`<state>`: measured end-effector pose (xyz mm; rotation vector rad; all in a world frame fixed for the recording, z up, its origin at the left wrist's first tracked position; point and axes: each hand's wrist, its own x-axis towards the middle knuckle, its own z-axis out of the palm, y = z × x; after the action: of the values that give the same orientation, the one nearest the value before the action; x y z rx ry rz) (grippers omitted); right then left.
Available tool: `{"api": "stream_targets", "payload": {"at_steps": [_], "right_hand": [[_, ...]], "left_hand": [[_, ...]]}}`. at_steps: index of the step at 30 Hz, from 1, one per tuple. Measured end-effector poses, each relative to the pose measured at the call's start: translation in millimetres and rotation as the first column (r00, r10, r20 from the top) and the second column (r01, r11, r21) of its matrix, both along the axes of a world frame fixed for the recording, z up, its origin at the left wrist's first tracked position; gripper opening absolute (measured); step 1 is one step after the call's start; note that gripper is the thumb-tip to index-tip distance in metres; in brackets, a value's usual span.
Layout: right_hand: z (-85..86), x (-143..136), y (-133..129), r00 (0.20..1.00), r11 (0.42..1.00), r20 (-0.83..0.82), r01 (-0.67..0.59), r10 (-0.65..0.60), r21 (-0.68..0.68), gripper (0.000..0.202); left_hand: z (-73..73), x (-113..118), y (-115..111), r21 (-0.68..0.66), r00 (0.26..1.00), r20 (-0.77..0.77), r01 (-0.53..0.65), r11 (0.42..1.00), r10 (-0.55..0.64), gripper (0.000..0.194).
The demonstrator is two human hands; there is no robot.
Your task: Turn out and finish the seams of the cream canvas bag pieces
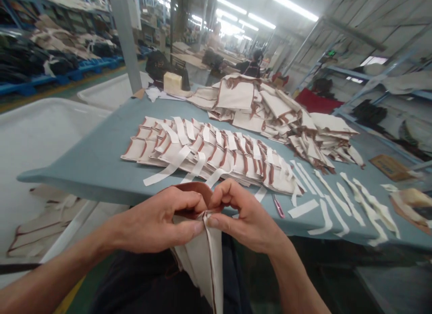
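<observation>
A cream fabric piece with brown edging (213, 264) hangs over my lap, its upper edge held in both hands. My left hand (158, 219) is closed on the left side of that edge, thumb on top. My right hand (241, 215) pinches the same piece just to the right, thumb and fingertips pressed together near the seam. A brown band curves up behind the fingers. Just beyond my hands, a row of overlapping cream pieces with brown trim (202, 152) lies on the blue-covered table (97, 156), with white strips laid across it.
A big pile of cream pieces (236, 96) covers the table's back. On the right lie loose white strips (303, 208), a pink-handled small tool (278, 206) and a cardboard box (389, 167). White bins (50, 125) stand left, beside a metal post (124, 39). People are in the background.
</observation>
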<state>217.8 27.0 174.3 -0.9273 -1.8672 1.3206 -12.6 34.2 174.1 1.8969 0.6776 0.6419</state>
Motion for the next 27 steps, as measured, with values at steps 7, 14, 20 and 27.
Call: {"api": "stream_targets", "payload": {"at_steps": [7, 14, 20, 27], "right_hand": [[-31.7, 0, 0, 0.992, 0.987, -0.092, -0.094, 0.082, -0.132, 0.048], [-26.7, 0, -10, 0.996, 0.999, 0.07, -0.049, 0.048, 0.023, 0.041], [-22.8, -1, -12, 0.996, 0.998, 0.093, -0.024, 0.018, 0.061, 0.022], [-32.4, -6, -12, 0.998, 0.998, 0.013, -0.054, 0.055, -0.022, 0.019]], "left_hand": [[-13.5, -4, -8, 0.012, 0.994, -0.111, -0.012, 1.0, 0.014, 0.023], [-17.6, -2, -16, 0.01, 0.98, -0.174, -0.093, 0.996, 0.093, 0.021], [-16.5, 3, -17, 0.024, 0.981, -0.143, -0.128, 0.991, 0.13, 0.021], [-12.9, 0, -20, 0.091, 0.988, -0.063, -0.133, 0.987, 0.139, 0.025]]}}
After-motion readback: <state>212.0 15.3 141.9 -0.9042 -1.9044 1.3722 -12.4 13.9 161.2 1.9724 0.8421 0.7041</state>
